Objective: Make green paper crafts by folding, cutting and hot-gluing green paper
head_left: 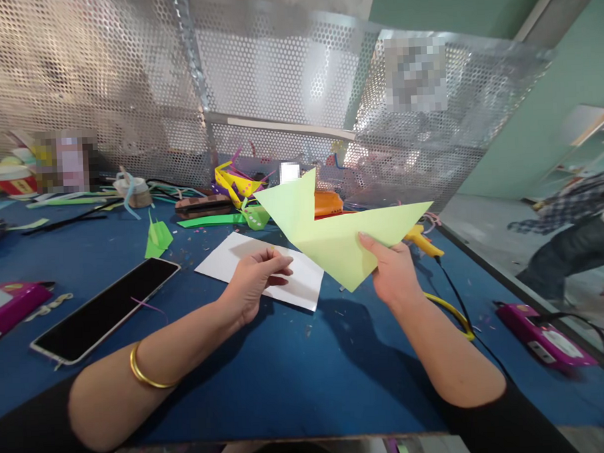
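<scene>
My right hand (395, 274) pinches a folded light green paper (332, 228) by its lower right part and holds it up above the blue table (298, 367). The paper has two pointed wings, one up at the middle and one out to the right. My left hand (257, 280) hovers over a white sheet (243, 256) lying flat on the table, its fingers curled and drawn together, close to the green paper's lower edge. I cannot make out anything between those fingers.
A phone (103, 308) lies at the left. A yellow glue gun (423, 241) with cord and pink devices (541, 333) lie right. Paper scraps, a green folded piece (157, 239), a tape roll (133, 188) sit before the perforated metal screen (286, 87). Another person (572, 235) is at far right.
</scene>
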### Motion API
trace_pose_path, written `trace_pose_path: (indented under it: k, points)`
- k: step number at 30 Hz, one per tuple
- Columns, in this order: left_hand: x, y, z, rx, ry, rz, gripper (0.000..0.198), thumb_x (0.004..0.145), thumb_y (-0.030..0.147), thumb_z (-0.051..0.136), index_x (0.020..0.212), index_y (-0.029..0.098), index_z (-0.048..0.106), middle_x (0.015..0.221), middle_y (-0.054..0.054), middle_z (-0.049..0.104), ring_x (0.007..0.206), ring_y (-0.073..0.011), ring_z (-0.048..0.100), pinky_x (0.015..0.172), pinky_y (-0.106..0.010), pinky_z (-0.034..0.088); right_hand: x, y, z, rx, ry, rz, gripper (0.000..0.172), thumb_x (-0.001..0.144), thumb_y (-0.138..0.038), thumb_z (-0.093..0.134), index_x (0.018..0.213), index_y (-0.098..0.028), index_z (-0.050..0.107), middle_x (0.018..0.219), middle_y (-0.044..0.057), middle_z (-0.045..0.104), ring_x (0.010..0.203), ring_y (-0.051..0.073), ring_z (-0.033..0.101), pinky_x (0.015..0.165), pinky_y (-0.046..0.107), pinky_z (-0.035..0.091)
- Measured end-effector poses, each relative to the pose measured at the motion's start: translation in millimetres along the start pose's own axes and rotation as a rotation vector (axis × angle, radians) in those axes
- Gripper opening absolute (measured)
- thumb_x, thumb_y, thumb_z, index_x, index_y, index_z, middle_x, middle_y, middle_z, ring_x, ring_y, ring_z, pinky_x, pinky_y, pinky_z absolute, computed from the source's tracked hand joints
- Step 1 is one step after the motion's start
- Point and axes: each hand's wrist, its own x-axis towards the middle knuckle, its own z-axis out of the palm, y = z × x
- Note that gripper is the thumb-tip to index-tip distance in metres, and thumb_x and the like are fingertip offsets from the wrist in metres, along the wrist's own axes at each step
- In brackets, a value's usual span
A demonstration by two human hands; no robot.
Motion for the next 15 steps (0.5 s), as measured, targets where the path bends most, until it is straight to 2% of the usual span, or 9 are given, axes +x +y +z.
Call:
trace_pose_path:
  k: [4, 7, 11, 15]
  points:
    - [0.3, -1.3, -0.4, -0.019, 0.003, -0.013, 0.021, 0.065, 0.028, 0.079, 0.067, 0.017, 0.061, 0.067, -0.001, 0.062, 0.065, -0.0126, 0.06, 0.061, -0.023, 0.047, -0.4, -0.9, 1.1, 0.012, -0.013, 0.003, 0.036, 0.056, -0.018, 0.083, 0.091, -0.015, 0.073, 0.085, 0.005, 0.077, 0.086, 0.027, 0.071, 0.083, 0.044, 0.058]
    - [2.2, -3.5, -1.6, -0.023, 0.022, -0.015, 0.021, 0.067, 0.03, 0.078, 0.072, 0.016, 0.063, 0.068, 0.0, 0.062, 0.059, -0.0105, 0.057, 0.058, -0.022, 0.047, -0.4, -1.4, 1.3, 0.005, -0.021, -0.001, 0.036, 0.056, -0.019, 0.083, 0.09, -0.015, 0.073, 0.086, 0.005, 0.077, 0.086, 0.027, 0.072, 0.083, 0.044, 0.058]
    - [3.9, -3.5, -3.1, -0.075, -0.015, -0.045, 0.023, 0.074, 0.032, 0.071, 0.065, 0.017, 0.056, 0.058, 0.003, 0.055, 0.052, -0.0097, 0.051, 0.054, -0.022, 0.044, 0.2, -1.8, 0.2, -0.007, -0.034, -0.005, 0.035, 0.056, -0.019, 0.083, 0.089, -0.016, 0.073, 0.089, 0.004, 0.077, 0.09, 0.026, 0.071, 0.085, 0.041, 0.058]
    - [2.6, -0.9, -2.4, -0.077, -0.044, -0.083, 0.028, 0.079, 0.029, 0.064, 0.057, 0.018, 0.05, 0.052, 0.005, 0.046, 0.044, -0.0081, 0.044, 0.047, -0.021, 0.037, 1.1, -5.2, -2.2, -0.037, -0.112, 0.037, 0.031, 0.058, -0.02, 0.083, 0.088, -0.016, 0.073, 0.088, 0.005, 0.077, 0.09, 0.026, 0.071, 0.086, 0.041, 0.057]
